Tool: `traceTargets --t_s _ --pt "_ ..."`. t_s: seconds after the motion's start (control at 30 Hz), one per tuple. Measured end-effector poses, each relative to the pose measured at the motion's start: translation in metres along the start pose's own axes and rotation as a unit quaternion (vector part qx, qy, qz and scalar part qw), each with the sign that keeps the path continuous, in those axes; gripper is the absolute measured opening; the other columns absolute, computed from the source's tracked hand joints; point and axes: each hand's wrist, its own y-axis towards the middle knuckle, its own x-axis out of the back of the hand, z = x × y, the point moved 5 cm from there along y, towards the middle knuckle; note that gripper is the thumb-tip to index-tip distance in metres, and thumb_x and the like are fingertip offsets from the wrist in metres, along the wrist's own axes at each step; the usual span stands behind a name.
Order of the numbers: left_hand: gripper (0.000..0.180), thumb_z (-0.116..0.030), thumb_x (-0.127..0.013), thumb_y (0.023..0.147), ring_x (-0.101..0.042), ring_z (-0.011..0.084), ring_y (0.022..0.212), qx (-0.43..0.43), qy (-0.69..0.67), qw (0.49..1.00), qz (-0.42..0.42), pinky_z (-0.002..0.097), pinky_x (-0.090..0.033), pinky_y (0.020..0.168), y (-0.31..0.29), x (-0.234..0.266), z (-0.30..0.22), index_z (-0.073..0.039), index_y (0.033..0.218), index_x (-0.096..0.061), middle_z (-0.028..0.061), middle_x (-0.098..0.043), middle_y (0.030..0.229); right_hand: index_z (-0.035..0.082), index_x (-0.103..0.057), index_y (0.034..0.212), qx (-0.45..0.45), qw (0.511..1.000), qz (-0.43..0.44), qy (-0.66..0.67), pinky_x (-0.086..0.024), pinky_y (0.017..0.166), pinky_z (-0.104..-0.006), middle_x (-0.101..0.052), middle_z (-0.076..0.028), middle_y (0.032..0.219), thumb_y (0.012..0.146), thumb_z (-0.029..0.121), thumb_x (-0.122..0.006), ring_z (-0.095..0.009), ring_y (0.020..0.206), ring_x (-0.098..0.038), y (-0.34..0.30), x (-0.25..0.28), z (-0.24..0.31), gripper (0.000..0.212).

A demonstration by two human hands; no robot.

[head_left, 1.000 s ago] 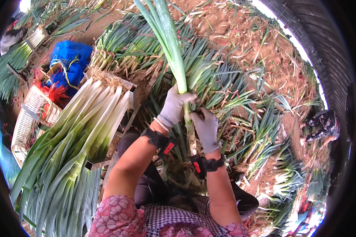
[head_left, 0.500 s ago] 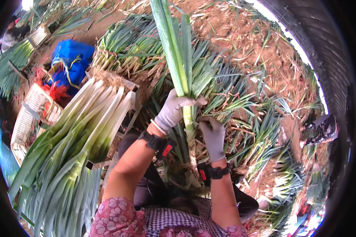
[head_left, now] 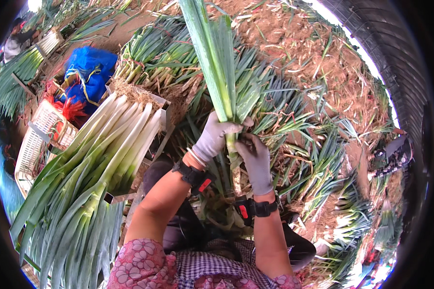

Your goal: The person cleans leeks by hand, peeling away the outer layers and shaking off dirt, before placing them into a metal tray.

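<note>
In front of me a leek [head_left: 215,67] stands nearly upright, green leaves pointing away and its soil-stained root end toward my lap. My left hand [head_left: 213,137], in a pale grey glove, is closed around the stalk where the leaves begin. Just below it, my gloved right hand [head_left: 256,163] has bent fingers and thumb closed against the stalk's right side. The exact pinch of those fingertips is partly hidden. To my left, a pile of trimmed leeks [head_left: 115,144] with white stalks lies across a metal-edged rack [head_left: 163,107], roots at the far end.
A white plastic basket [head_left: 36,144] stands at the left, beside a blue mesh bag [head_left: 89,72] and red netting [head_left: 72,110]. Untrimmed leeks [head_left: 164,50] lie in heaps ahead and to the right. A shoe [head_left: 394,154] shows at the far right; a person [head_left: 17,41] is at the far left.
My right hand has moved up and left onto the stalk, its fingers closing there. My left hand keeps its hold on the leek, having shifted slightly.
</note>
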Motion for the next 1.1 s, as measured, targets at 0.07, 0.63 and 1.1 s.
traceTargets --t_s 0.07,0.63,1.1 --pt "0.056 -0.009 -0.063 0.068 -0.064 0.0279 0.096 0.002 -0.024 1.0 0.015 0.0369 -0.047 0.092 0.001 -0.002 0.0 0.008 0.119 -0.051 0.0185 -0.065 0.104 -0.002 -0.065 0.097 0.058 0.996 -0.007 -0.066 -0.048 0.066 -0.0256 -0.067 -0.006 0.08 0.082 0.014 -0.068 -0.012 0.069 -0.06 0.001 -0.001 0.002 0.022" --pt "0.067 -0.008 -0.057 0.066 -0.059 0.0402 0.106 0.036 -0.129 0.991 0.016 0.0494 -0.045 0.097 0.01 0.006 0.001 0.01 0.128 -0.04 0.0274 -0.056 0.117 0.008 -0.062 0.105 0.255 0.949 0.02 -0.183 -0.049 0.065 -0.0349 -0.061 -0.008 0.096 0.067 0.014 -0.079 -0.021 0.075 -0.059 -0.007 0.012 0.028 0.042" --pt "0.055 -0.003 -0.051 0.07 -0.063 0.0355 0.097 0.084 -0.157 0.983 -0.049 0.0457 -0.051 0.087 0.001 0.004 0.008 0.009 0.123 -0.042 0.0255 -0.059 0.11 0.009 -0.062 0.091 0.26 0.923 0.07 -0.274 -0.047 0.066 -0.0377 -0.06 -0.009 0.087 0.074 0.018 -0.073 -0.03 0.078 -0.059 -0.008 -0.003 0.028 0.022"
